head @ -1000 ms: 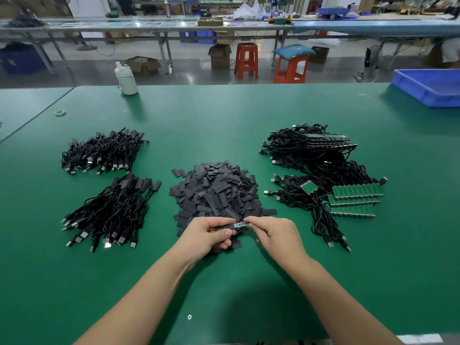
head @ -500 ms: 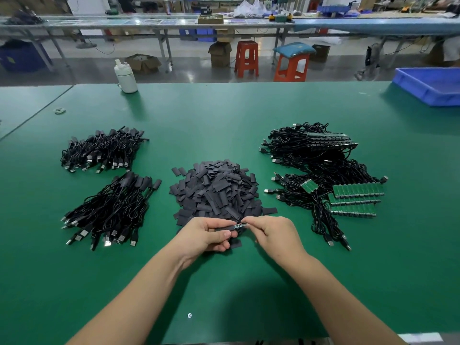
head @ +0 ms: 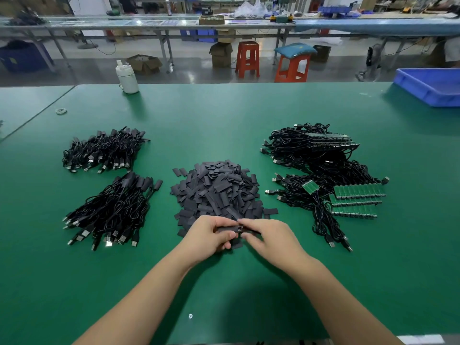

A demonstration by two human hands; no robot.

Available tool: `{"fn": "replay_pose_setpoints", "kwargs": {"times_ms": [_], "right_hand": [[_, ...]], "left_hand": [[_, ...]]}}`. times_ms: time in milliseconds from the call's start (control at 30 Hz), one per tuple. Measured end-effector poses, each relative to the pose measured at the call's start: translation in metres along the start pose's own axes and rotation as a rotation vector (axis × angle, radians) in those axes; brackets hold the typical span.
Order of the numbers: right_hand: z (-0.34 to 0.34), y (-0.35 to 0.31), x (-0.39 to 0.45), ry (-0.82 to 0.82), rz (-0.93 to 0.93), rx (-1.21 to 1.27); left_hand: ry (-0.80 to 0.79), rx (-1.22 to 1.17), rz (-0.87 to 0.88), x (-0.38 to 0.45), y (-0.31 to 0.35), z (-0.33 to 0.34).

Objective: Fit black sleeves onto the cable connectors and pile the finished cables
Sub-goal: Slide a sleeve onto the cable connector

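Just in front of the sleeve heap point(head: 216, 190), the left hand point(head: 209, 235) pinches a black sleeve point(head: 226, 229) steady while the right hand point(head: 268, 236) pinches the connector point(head: 240, 229), apparently feeding it inside.

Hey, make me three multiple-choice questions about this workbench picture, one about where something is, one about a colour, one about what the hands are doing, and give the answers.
1. Where is the sleeve heap?
A. between the cable piles
B. in the blue bin
C. on a stool

2. What colour is the table?
A. white
B. green
C. red

3. What are the hands doing?
A. resting flat
B. both pinching one small black piece
C. lifting the bottle

Answers:
1 A: finished cables lie to its left, unsleeved cables to its right.
2 B: the mat is green throughout.
3 B: left hand and right hand meet, fingers closed on a sleeve.
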State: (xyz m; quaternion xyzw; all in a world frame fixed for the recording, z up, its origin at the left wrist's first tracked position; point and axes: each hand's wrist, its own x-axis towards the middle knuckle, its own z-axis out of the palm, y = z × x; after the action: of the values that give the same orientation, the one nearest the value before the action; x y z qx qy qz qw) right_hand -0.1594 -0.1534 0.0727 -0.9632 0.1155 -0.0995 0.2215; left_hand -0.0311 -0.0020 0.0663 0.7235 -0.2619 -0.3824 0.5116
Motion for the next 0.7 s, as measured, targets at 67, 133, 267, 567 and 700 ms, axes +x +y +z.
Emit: {"fn": "replay_pose_setpoints", "kwargs": {"times_ms": [67, 133, 267, 567, 700], "right_hand": [[-0.006, 0.000, 0.004, -0.119, 0.108, 0.168], [-0.011, 0.001, 0.009, -0.168, 0.172, 0.313], [-0.015, 0.004, 0.011, -0.210, 0.214, 0.445], [-0.014, 0.000, 0.012, -0.193, 0.240, 0.417], [-0.016, 0.001, 0.013, -0.207, 0.241, 0.403]], "left_hand": [[0.042, 0.147, 0.086, -0.001, 0.000, 0.002], [0.059, 0.250, 0.195, -0.004, 0.001, 0.005], [0.166, 0.613, 0.407, -0.010, 0.005, 0.008], [0.321, 1.033, 0.670, -0.015, 0.012, 0.015], [0.356, 1.053, 0.755, -0.015, 0.011, 0.016]]}}
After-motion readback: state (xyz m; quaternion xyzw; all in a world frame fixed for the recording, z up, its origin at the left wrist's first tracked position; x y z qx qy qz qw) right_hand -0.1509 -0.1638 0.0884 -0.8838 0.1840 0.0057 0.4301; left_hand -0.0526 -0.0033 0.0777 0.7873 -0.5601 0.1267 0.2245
